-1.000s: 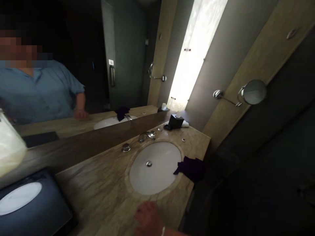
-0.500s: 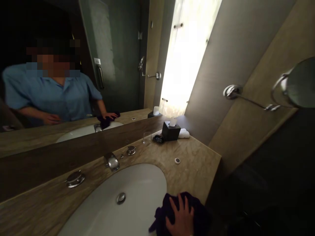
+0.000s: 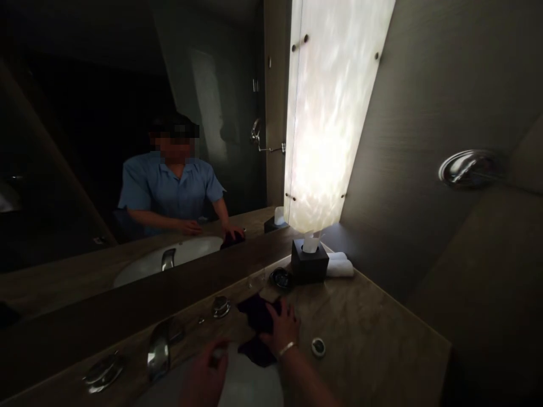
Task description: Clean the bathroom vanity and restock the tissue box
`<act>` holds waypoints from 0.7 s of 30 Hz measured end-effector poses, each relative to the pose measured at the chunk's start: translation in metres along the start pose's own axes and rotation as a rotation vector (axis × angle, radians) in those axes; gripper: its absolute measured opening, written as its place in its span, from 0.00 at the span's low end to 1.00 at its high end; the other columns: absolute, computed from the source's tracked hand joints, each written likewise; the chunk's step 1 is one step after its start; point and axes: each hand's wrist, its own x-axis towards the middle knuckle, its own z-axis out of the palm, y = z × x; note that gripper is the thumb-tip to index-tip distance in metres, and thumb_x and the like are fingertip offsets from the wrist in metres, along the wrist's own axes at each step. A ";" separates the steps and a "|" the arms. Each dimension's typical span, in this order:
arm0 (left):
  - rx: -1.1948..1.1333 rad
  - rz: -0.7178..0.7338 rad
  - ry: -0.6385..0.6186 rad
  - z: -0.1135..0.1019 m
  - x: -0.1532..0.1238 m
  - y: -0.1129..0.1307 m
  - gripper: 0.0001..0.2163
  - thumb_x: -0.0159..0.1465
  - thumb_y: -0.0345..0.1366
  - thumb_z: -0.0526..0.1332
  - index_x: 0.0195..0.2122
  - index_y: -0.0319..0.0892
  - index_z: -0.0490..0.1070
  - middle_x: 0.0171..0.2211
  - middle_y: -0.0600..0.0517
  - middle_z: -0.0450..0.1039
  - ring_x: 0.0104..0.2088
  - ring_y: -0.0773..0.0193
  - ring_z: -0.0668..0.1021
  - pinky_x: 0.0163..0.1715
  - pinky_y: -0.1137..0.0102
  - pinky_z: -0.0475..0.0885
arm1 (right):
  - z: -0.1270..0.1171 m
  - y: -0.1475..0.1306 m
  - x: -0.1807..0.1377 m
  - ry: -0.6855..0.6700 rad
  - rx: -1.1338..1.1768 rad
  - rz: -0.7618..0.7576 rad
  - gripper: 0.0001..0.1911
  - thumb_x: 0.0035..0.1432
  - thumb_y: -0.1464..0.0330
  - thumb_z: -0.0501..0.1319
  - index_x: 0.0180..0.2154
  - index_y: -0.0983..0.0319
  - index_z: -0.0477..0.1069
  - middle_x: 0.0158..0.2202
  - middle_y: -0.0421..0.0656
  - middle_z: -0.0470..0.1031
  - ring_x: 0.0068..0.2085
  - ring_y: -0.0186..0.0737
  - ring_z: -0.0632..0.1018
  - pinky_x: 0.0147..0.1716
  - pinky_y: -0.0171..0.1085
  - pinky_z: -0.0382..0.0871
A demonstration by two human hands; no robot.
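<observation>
Right hand: the right hand (image 3: 280, 327) lay flat and open, fingers spread, pressing on the dark cloth (image 3: 257, 316); a bracelet showed at the wrist.
Left hand: the left hand (image 3: 207, 370) was blurred above the sink (image 3: 250, 390); I could not tell whether it was open or closed, nor whether it touched anything.
Cloth: it lay bunched on the tabletop (image 3: 373, 339), at the sink's far rim, between the round knob (image 3: 221, 306) and the small disc (image 3: 318, 346).
Faucet: the chrome spout (image 3: 158, 350) stood left of the hands, with a second knob (image 3: 103, 371) further left.
Back corner: a black tissue box (image 3: 309, 261) stood by the lit wall panel (image 3: 331, 113), a rolled white towel (image 3: 340, 265) just beside it and a small dark dish (image 3: 280, 278) to its left.
Mirror: the mirror (image 3: 85, 169) showed a person in a blue shirt with both hands down on the tabletop.
</observation>
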 end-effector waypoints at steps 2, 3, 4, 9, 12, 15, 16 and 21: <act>0.090 0.096 0.005 0.018 0.063 0.030 0.18 0.59 0.35 0.50 0.50 0.33 0.61 0.47 0.44 0.68 0.43 0.62 0.73 0.46 0.69 0.66 | 0.016 0.012 -0.003 -0.103 -0.149 0.005 0.41 0.33 0.55 0.67 0.53 0.43 0.59 0.63 0.46 0.45 0.61 0.68 0.45 0.50 0.68 0.41; 0.132 0.147 0.011 0.026 0.091 0.043 0.20 0.59 0.33 0.50 0.52 0.32 0.59 0.51 0.44 0.64 0.49 0.62 0.69 0.50 0.70 0.63 | 0.021 0.016 -0.002 -0.151 -0.180 -0.018 0.40 0.34 0.49 0.64 0.53 0.42 0.58 0.64 0.44 0.42 0.62 0.67 0.42 0.51 0.68 0.39; 0.166 0.199 0.006 0.034 0.116 0.053 0.21 0.59 0.32 0.51 0.54 0.33 0.57 0.55 0.44 0.60 0.52 0.62 0.66 0.52 0.70 0.60 | 0.025 0.018 0.000 -0.187 -0.181 -0.047 0.38 0.37 0.45 0.61 0.53 0.41 0.58 0.64 0.44 0.42 0.62 0.65 0.42 0.52 0.67 0.38; 0.428 0.343 -0.130 0.068 0.201 0.071 0.13 0.57 0.33 0.58 0.44 0.38 0.69 0.46 0.46 0.68 0.43 0.57 0.73 0.43 0.61 0.68 | 0.039 0.002 0.039 -0.298 -0.183 -0.089 0.30 0.46 0.48 0.56 0.52 0.45 0.60 0.62 0.44 0.50 0.61 0.63 0.48 0.53 0.66 0.39; 0.536 0.350 -0.165 0.074 0.223 0.069 0.08 0.59 0.35 0.57 0.33 0.37 0.72 0.34 0.47 0.73 0.38 0.58 0.74 0.40 0.59 0.68 | 0.053 -0.013 0.068 -0.300 -0.173 -0.207 0.28 0.47 0.51 0.55 0.51 0.45 0.60 0.61 0.44 0.54 0.60 0.64 0.52 0.51 0.68 0.42; 0.584 0.337 -0.159 0.074 0.223 0.075 0.09 0.61 0.35 0.54 0.33 0.38 0.72 0.33 0.47 0.73 0.38 0.57 0.74 0.38 0.59 0.68 | 0.062 -0.021 0.085 -0.375 -0.200 -0.373 0.27 0.47 0.54 0.55 0.51 0.45 0.61 0.59 0.43 0.55 0.59 0.62 0.54 0.50 0.68 0.44; 0.593 0.325 -0.146 0.076 0.218 0.080 0.09 0.60 0.34 0.54 0.33 0.37 0.72 0.34 0.45 0.73 0.39 0.54 0.73 0.37 0.59 0.68 | 0.063 -0.021 0.086 -0.416 -0.212 -0.423 0.26 0.47 0.55 0.56 0.51 0.45 0.61 0.59 0.42 0.56 0.59 0.61 0.54 0.51 0.68 0.45; 0.476 0.297 -0.101 0.119 0.189 0.112 0.17 0.62 0.37 0.50 0.52 0.42 0.61 0.52 0.42 0.62 0.48 0.48 0.69 0.41 0.59 0.66 | 0.057 0.003 0.043 -0.520 0.011 -0.318 0.22 0.51 0.62 0.55 0.48 0.34 0.61 0.53 0.32 0.67 0.55 0.50 0.64 0.50 0.61 0.55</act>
